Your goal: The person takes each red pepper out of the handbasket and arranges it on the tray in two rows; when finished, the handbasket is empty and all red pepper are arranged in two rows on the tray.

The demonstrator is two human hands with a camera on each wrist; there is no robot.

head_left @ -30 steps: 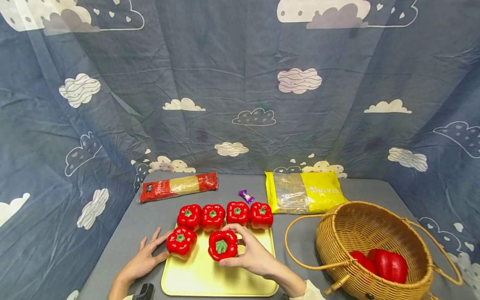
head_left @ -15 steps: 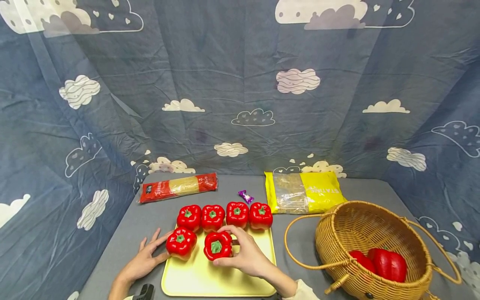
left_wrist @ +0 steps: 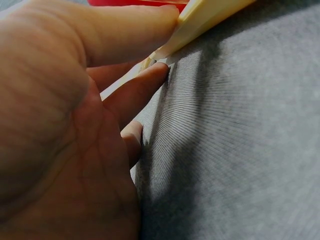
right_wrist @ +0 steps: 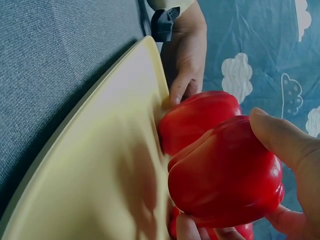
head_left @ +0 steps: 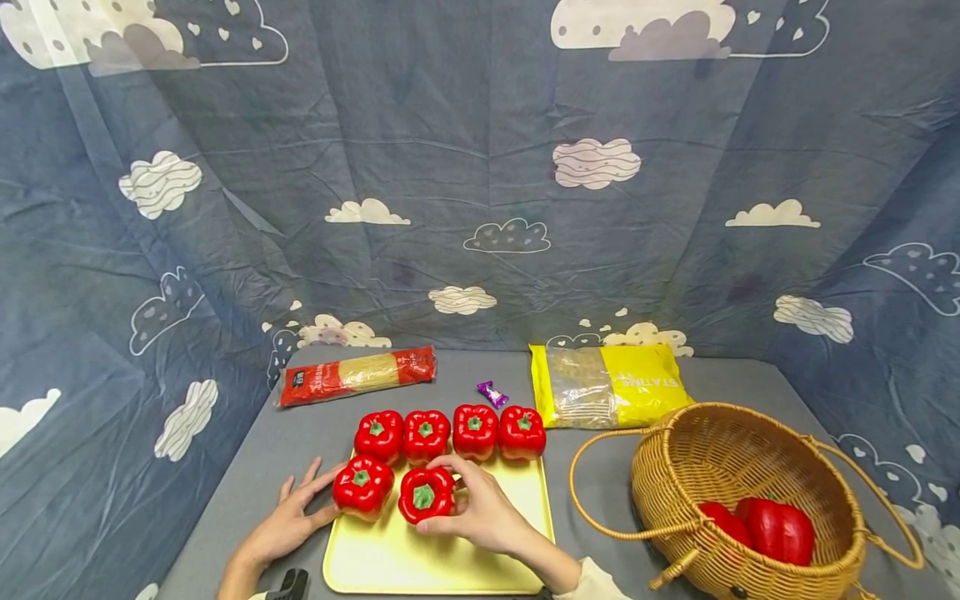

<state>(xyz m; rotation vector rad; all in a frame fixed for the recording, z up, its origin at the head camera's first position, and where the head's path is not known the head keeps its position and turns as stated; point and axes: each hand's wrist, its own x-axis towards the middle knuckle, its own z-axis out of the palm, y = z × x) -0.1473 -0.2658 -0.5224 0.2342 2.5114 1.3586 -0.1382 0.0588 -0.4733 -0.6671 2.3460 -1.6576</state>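
My right hand grips a red bell pepper, its green stem facing the head camera. In the right wrist view this held bell pepper is over the yellow tray, with the thumb on one side and fingertips on the other. Just to its left stands another bell pepper on the tray's left side. My left hand rests at that side, fingers spread, thumb and index finger close to this pepper. The left wrist view shows its thumb against the tray's rim.
Several red bell peppers line the tray's far edge. At the right a wicker basket with loop handles holds red peppers. Behind lie a red noodle packet, a purple wrapped candy and a yellow bag.
My right hand has moved slightly left with the bell pepper, closer to the one at the tray's left side. The left hand has stayed in place.
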